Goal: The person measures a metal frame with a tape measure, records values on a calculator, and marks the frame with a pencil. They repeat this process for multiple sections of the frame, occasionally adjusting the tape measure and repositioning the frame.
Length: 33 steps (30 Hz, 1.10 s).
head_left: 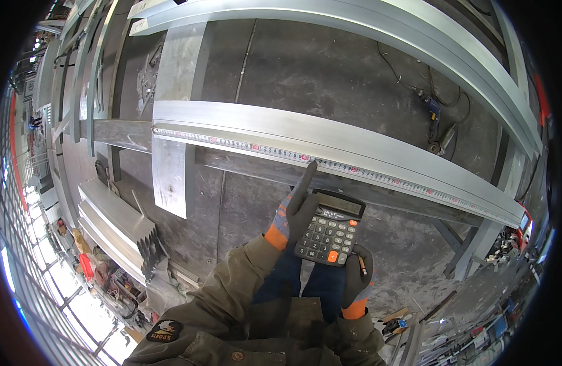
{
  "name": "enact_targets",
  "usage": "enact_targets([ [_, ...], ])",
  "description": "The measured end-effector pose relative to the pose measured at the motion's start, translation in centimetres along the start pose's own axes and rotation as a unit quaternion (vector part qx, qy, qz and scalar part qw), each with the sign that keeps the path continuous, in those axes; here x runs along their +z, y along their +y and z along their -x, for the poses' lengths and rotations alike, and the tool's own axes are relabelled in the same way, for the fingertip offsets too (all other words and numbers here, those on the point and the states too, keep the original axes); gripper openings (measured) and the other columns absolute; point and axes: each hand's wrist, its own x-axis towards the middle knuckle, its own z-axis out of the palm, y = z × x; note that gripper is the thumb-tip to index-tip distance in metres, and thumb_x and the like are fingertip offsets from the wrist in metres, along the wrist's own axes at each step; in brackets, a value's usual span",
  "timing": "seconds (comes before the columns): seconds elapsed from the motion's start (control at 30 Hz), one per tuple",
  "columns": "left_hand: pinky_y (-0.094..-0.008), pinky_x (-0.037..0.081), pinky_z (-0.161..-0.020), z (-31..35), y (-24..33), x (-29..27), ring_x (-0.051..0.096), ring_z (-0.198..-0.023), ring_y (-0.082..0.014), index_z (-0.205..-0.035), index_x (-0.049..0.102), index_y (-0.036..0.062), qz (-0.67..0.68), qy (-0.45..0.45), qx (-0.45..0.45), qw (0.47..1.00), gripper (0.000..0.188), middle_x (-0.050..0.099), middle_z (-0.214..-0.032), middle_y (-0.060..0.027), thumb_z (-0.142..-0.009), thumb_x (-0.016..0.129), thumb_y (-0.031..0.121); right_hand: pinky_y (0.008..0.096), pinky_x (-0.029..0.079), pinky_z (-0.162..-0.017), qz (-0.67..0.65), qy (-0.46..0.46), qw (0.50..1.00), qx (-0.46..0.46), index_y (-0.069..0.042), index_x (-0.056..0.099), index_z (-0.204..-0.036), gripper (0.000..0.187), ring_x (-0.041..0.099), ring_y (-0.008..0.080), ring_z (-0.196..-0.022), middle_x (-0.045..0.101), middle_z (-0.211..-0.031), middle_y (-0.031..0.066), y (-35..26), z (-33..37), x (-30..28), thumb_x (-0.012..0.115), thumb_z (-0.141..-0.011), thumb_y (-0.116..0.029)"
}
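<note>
My left hand (300,215), in a dark grey glove with an orange cuff, stretches its index finger up to the lower edge of a tape measure's blade (256,147). The other fingers are partly hidden beside a black calculator (330,230). My right hand (356,276), gloved alike, grips the calculator's lower right corner and has a short pencil (362,265) between its fingers. Along a long silver metal bar (263,120) runs the extended blade, from the bar's left end to a red-edged tape case (525,222) at the right.
Beneath the bar are a flat metal plate (170,183) and frame rails. More long profiles (415,36) span the far side. A power drill (432,116) with cords lies on the floor beyond. Stacked silver profiles (113,222) stand at the left.
</note>
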Motion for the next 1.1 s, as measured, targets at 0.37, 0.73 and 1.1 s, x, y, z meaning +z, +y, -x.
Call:
enact_targets([
  [0.37, -0.0281, 0.044, -0.071, 0.19, 0.08, -0.06, 0.046, -0.076, -0.007, -0.171, 0.026, 0.0129, 0.021, -0.002, -0.008, 1.0, 0.07, 0.056, -0.085, -0.0024, -0.105, 0.049, 0.007, 0.0333, 0.052, -0.091, -0.032, -0.013, 0.999, 0.03, -0.001, 0.063, -0.126, 0.024, 0.063, 0.016, -0.106, 0.068, -0.118, 0.0096, -0.4, 0.27, 0.0, 0.054, -0.106, -0.01],
  [0.73, -0.0277, 0.046, -0.073, 0.01, -0.16, 0.01, 0.048, -0.078, -0.0064, -0.17, 0.027, 0.0134, -0.015, 0.009, 0.006, 1.0, 0.07, 0.059, -0.086, -0.0019, -0.105, 0.049, 0.007, 0.0312, 0.052, -0.086, -0.041, 0.005, 0.999, -0.01, 0.0, 0.06, -0.128, 0.027, 0.061, 0.0135, -0.098, 0.066, -0.112, 0.0093, 0.4, 0.31, 0.52, 0.059, -0.102, -0.005],
  [1.1, -0.0291, 0.045, -0.07, -0.04, -0.71, 0.23, 0.05, -0.073, -0.0068, -0.17, 0.026, 0.0102, -0.01, 0.017, 0.023, 1.0, 0.071, 0.058, -0.078, -0.0029, -0.104, 0.05, 0.01, 0.0277, 0.047, -0.074, -0.025, -0.009, 1.0, -0.001, -0.002, 0.059, -0.129, 0.031, 0.058, 0.0081, -0.083, 0.066, -0.089, 0.0019, 0.14, 0.15, 0.24, 0.062, -0.099, -0.005],
])
